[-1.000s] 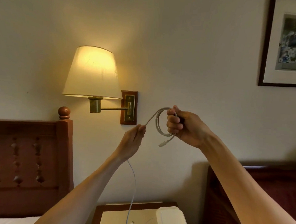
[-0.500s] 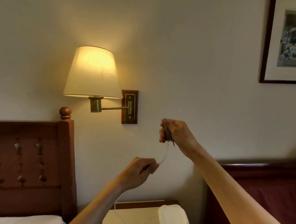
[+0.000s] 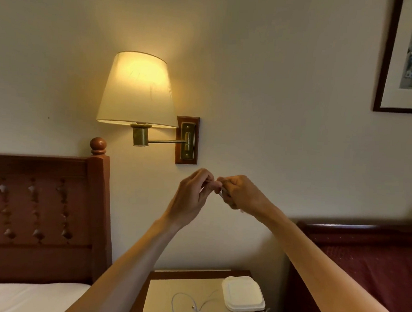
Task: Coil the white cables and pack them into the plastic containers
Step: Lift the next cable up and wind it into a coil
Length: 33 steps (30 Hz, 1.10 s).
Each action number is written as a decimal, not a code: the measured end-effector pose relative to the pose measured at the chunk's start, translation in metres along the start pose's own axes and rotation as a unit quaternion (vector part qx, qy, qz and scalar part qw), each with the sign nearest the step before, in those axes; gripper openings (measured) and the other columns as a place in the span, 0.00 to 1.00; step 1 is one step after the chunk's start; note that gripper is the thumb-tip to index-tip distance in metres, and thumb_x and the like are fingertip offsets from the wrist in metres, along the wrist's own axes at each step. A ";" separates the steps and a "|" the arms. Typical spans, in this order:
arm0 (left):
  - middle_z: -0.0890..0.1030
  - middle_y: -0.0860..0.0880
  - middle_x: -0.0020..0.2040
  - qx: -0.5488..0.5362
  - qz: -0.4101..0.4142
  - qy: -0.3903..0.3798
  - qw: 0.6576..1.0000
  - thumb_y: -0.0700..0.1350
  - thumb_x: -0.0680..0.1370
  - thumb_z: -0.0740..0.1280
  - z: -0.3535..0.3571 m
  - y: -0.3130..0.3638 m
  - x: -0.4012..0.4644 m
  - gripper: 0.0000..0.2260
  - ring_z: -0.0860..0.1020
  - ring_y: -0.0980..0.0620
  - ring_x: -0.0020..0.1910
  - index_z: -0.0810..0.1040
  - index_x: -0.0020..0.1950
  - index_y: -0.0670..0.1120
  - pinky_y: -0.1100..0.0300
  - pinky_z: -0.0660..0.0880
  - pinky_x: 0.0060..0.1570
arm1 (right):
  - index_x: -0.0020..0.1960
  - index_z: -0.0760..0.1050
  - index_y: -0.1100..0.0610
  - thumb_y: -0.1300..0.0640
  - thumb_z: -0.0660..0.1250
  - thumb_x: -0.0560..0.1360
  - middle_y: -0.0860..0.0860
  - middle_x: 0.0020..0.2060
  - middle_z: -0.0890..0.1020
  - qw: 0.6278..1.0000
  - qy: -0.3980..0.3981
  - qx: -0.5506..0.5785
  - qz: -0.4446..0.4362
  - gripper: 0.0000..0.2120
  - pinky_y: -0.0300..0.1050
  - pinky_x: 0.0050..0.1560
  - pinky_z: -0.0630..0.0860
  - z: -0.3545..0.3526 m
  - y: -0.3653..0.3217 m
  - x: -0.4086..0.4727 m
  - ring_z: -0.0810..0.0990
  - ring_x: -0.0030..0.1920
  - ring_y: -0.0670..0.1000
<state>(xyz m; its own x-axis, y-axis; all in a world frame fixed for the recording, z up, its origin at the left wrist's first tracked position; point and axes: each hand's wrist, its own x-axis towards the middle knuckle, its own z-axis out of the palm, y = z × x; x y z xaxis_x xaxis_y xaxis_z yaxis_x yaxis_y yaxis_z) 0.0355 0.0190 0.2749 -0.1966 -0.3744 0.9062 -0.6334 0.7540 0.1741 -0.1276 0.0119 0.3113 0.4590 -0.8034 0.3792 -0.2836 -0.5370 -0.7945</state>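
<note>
Head view, hands raised before the wall. The white cable (image 3: 220, 194) is almost wholly hidden inside the two grips; only a pale sliver shows between the fingertips, and whether it forms a coil there cannot be made out. The right hand (image 3: 242, 193) is curled tight, its grip closed on the cable; the left hand (image 3: 193, 198) meets it fingertip to fingertip, its fingers bent and pinching the same sliver. Both forearms rise from the lower edge, where they are cut off. Well below the grips stands the bench (image 3: 169, 294), its front cut off by the frame; on it, below the right hand, lies a white plastic container (image 3: 243, 294) with its lid on, contents hidden. Loose white cables (image 3: 193, 306) sprawl on the bench just left of the container, with one small connector visible; their ends run out of view. Above and left of the grips hangs a lit wall lamp (image 3: 138, 90); a wooden headboard (image 3: 42, 216) stands far left; a framed picture (image 3: 406, 56) is cut off at upper right.
</note>
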 end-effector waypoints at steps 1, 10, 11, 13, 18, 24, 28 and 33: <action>0.77 0.51 0.39 -0.012 -0.013 0.015 1.000 0.49 0.81 0.61 0.002 -0.001 -0.001 0.13 0.74 0.60 0.37 0.75 0.45 0.41 0.72 0.68 0.37 | 0.38 0.76 0.59 0.55 0.54 0.84 0.46 0.21 0.70 1.000 -0.005 0.015 0.018 0.20 0.37 0.25 0.64 -0.002 -0.003 0.000 0.65 0.22 0.45; 0.70 0.57 0.34 -0.021 -0.059 0.017 0.998 0.45 0.83 0.57 0.020 -0.024 -0.043 0.09 0.69 0.61 0.29 0.70 0.44 0.47 0.72 0.64 0.33 | 0.39 0.70 0.58 0.55 0.49 0.85 0.46 0.23 0.61 0.945 -0.129 0.253 0.165 0.19 0.36 0.21 0.58 -0.021 0.008 -0.007 0.56 0.22 0.44; 0.71 0.57 0.34 -0.014 -0.057 0.012 0.998 0.47 0.83 0.57 0.018 -0.027 -0.045 0.10 0.69 0.61 0.30 0.70 0.44 0.47 0.72 0.65 0.33 | 0.40 0.70 0.58 0.55 0.49 0.85 0.46 0.23 0.61 0.932 -0.157 0.277 0.174 0.19 0.36 0.21 0.58 -0.022 0.011 -0.008 0.56 0.22 0.44; 0.71 0.57 0.34 -0.009 -0.057 0.011 0.998 0.47 0.82 0.57 0.013 -0.034 -0.048 0.09 0.70 0.62 0.30 0.71 0.43 0.47 0.72 0.65 0.33 | 0.42 0.71 0.58 0.55 0.49 0.85 0.46 0.23 0.61 0.902 -0.196 0.341 0.179 0.18 0.36 0.22 0.59 -0.024 0.014 -0.012 0.58 0.21 0.43; 0.71 0.57 0.34 -0.022 -0.107 0.005 0.994 0.46 0.82 0.56 0.003 -0.051 -0.065 0.10 0.70 0.62 0.30 0.71 0.42 0.47 0.71 0.65 0.33 | 0.40 0.69 0.56 0.55 0.51 0.83 0.45 0.24 0.62 0.847 -0.182 0.480 0.140 0.16 0.36 0.24 0.62 -0.027 0.002 -0.012 0.61 0.22 0.44; 0.71 0.55 0.30 -0.033 -0.276 -0.019 0.960 0.46 0.84 0.57 0.005 -0.073 -0.123 0.13 0.68 0.57 0.30 0.72 0.39 0.50 0.56 0.65 0.33 | 0.41 0.69 0.55 0.52 0.50 0.85 0.46 0.25 0.64 0.847 -0.096 0.521 0.052 0.17 0.37 0.28 0.65 -0.037 -0.010 -0.009 0.63 0.25 0.45; 0.70 0.54 0.32 -0.024 -0.229 -0.290 0.929 0.54 0.82 0.57 -0.004 -0.034 -0.119 0.16 0.68 0.58 0.31 0.72 0.40 0.46 0.51 0.67 0.35 | 0.43 0.71 0.58 0.52 0.52 0.85 0.51 0.29 0.72 0.920 -0.048 0.388 0.019 0.17 0.40 0.34 0.73 -0.025 -0.009 -0.008 0.72 0.29 0.48; 0.70 0.50 0.28 -0.039 -0.074 -0.323 0.943 0.54 0.82 0.57 -0.031 0.030 -0.062 0.19 0.68 0.54 0.27 0.72 0.37 0.45 0.59 0.65 0.32 | 0.44 0.74 0.60 0.52 0.56 0.84 0.54 0.32 0.81 0.990 0.036 0.129 -0.046 0.16 0.44 0.38 0.77 -0.003 -0.006 -0.008 0.81 0.33 0.53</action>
<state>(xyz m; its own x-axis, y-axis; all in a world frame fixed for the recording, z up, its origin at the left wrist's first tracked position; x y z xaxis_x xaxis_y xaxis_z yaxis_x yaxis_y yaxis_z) 0.0514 0.0816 0.2363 -0.5420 -0.7098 0.4500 -0.6372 0.6962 0.3306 -0.1322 0.0209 0.3149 0.4091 -0.7757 0.4805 -0.0158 -0.5325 -0.8463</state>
